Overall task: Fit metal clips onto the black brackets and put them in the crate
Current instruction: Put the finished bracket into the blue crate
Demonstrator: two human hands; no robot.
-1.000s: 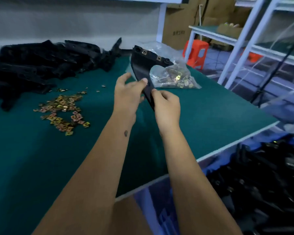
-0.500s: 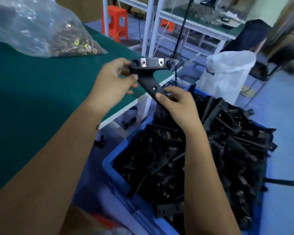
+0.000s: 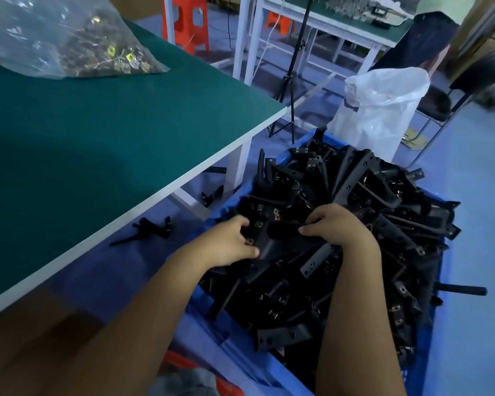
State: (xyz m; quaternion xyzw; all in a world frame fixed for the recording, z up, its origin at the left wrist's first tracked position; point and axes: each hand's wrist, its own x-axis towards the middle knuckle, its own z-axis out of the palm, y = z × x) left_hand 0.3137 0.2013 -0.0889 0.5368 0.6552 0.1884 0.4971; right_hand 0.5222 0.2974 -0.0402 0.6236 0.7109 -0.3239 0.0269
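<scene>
Presently both hands hold one black plastic bracket with small metal clips (image 3: 272,238) at the top of the heap in the blue plastic crate (image 3: 452,332): the left hand (image 3: 226,247) pinches its clip-bearing end between thumb and fingers, the right hand (image 3: 337,227) curls over its other end. Identical black brackets (image 3: 355,195) fill the crate beneath and beyond the hands. To the left of the left hand stands the green-topped worktable (image 3: 112,124), with a clear plastic bag of loose metal clips (image 3: 77,38) at its far side

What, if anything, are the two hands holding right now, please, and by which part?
One black bracket over the crate: left hand grips its clip-fitted end, right hand its other end.
</scene>
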